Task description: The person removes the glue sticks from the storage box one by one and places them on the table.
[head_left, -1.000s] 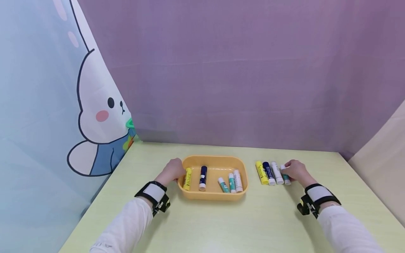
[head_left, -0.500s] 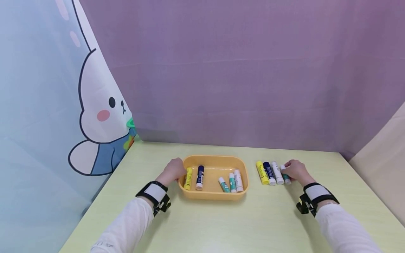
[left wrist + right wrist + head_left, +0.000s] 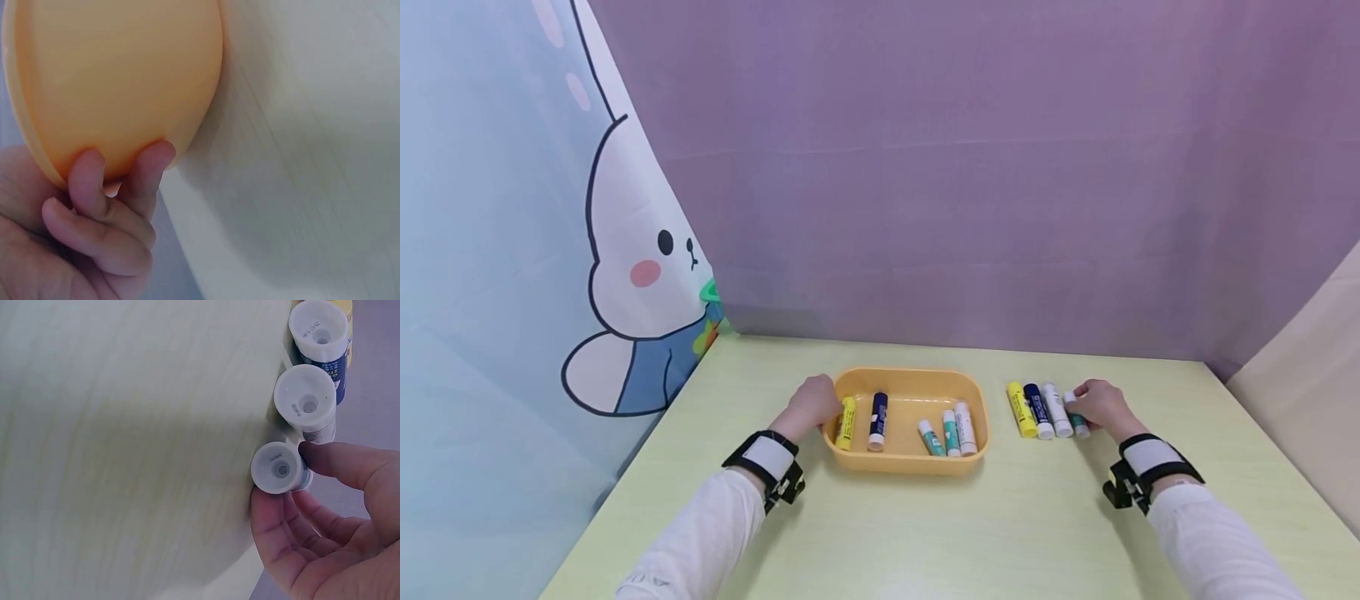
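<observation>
My left hand (image 3: 812, 402) grips the left end of an orange-yellow plastic tray (image 3: 910, 463). In the left wrist view its fingertips press the tray's outer wall, with the thumb at the rim. My right hand (image 3: 1103, 404) pinches a small teal-and-white glue stick (image 3: 276, 467) between thumb and fingers. That stick lies at the right end of a row on the table, beside a white glue stick (image 3: 1057, 410), a dark blue one (image 3: 1037, 410) and a yellow one (image 3: 1021, 408). White round ends of the row face the right wrist camera.
Inside the tray lie a yellow glue stick (image 3: 846, 423) at the left, a dark blue one (image 3: 877, 421), two teal-and-white ones and a white one (image 3: 965, 428) at the right. A purple curtain (image 3: 970, 183) hangs behind the pale green table (image 3: 925, 533).
The dark blue glue stick in the tray rolled left, then slightly back right. Both hands have stayed nearly still, the left on the tray and the right on the teal-and-white glue stick.
</observation>
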{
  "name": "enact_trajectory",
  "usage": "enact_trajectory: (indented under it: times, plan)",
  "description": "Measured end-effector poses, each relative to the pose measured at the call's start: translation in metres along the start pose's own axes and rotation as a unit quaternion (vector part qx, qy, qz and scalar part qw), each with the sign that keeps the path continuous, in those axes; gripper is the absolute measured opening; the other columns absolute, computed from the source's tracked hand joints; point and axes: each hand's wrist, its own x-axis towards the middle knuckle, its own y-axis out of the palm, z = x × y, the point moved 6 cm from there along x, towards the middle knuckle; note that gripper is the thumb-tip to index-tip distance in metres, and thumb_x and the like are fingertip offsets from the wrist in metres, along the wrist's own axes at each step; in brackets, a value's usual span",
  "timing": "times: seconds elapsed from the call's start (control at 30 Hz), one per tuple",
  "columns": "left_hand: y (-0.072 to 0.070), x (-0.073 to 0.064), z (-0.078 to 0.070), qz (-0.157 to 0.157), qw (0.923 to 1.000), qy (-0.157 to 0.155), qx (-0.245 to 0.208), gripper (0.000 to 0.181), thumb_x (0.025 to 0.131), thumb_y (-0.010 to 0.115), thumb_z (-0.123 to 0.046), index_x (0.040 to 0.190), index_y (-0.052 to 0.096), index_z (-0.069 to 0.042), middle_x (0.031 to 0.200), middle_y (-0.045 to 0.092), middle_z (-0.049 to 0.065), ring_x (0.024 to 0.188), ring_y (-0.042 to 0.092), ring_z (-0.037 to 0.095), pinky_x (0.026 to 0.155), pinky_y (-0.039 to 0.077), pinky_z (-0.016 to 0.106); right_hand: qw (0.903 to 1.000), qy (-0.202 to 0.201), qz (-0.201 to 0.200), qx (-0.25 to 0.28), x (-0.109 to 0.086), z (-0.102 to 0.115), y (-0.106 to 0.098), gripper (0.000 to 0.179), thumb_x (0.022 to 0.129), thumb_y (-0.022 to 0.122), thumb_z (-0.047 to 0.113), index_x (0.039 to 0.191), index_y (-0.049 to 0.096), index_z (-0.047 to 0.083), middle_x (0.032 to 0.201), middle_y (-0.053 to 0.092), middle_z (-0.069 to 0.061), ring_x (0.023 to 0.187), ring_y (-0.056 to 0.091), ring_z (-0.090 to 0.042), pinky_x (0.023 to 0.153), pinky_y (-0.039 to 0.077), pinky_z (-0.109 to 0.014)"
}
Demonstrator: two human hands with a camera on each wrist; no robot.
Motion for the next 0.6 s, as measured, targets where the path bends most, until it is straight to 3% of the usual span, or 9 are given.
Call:
enact_trajectory:
  times: [0.3,0.6]
  plan:
    - [-0.0028,-0.0048,-0.0016,-0.002,0.9999,0.014,0.002,0.023,0.087,0.056,-0.007,0.106,0.056,0.007,0.074,0.06,0.011,0.05,0.06,0.016,0.047,0.052,0.025,0.9999,0.004,0.015,0.004,0.0029,-0.0009,0.0001,0.042,0.083,0.063,0.013,0.11,0.048,-0.016,0.094,0.056,-0.031,0.059,0.061,-0.017,0.054,0.056,-0.031]
    - [0.0002,-0.0005,-0.001,-0.003,0.9998,0.017,0.0,0.023,0.086,0.056,-0.006,0.105,0.056,0.006,0.072,0.059,0.011,0.049,0.06,0.017,0.045,0.051,0.025,0.9992,0.012,0.037,-0.011,0.0024,-0.0001,-0.004,0.047,0.085,0.06,0.014,0.115,0.044,-0.018,0.096,0.056,-0.03,0.066,0.062,-0.021,0.056,0.056,-0.032]
